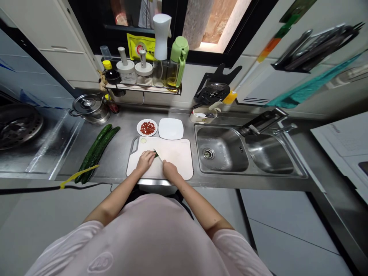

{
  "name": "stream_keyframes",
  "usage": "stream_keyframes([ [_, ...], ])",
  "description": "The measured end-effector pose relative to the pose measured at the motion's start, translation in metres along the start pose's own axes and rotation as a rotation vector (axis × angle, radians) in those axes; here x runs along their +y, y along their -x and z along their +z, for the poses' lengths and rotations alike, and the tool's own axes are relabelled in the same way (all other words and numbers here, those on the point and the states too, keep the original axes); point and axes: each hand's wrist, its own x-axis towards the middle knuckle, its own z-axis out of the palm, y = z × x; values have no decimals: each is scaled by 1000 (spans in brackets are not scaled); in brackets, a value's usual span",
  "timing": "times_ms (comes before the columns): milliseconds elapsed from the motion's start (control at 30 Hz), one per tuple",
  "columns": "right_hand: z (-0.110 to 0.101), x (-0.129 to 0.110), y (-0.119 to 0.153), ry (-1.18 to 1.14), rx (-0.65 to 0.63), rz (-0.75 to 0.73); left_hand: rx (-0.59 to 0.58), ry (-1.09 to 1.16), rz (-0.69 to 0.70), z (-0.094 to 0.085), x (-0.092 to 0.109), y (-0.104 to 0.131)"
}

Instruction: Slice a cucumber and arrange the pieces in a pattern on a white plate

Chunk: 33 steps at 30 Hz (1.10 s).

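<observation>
On the white cutting board (178, 161), my left hand (146, 161) has its fingers closed over a short piece of dark green cucumber (156, 154), mostly hidden under them. My right hand (170, 170) is wrapped round the handle of a small knife (159, 156), its blade against the cucumber's end. Near the board's upper left corner lies a pale round cucumber slice (143, 140). Behind the board stand a white plate of chopped red pieces (147, 127) and a square white plate (171, 128). Two whole cucumbers (97, 149) lie on the counter to the left.
A double steel sink (221, 149) is right of the board. At the back left stands a lidded pot (90, 107). A wall rack (143, 89) holds jars and bottles. A black cable with a yellow tie (64, 185) crosses the counter's front edge.
</observation>
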Motion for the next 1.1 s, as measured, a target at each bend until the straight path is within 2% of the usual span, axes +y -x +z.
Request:
stream_keyframes([
  [533, -5, 10, 9, -23, 18, 53, 17, 70, -104, -5, 4, -4],
  [867, -11, 18, 9, 32, 103, 47, 47, 66, -134, -5, 8, -3],
  [1000, -13, 16, 10, 70, 108, 81, 105, 81, -191, -5, 9, -3],
  [1100, -18, 16, 12, 106, 134, 101, 225, 113, -311, -4, 7, -4],
])
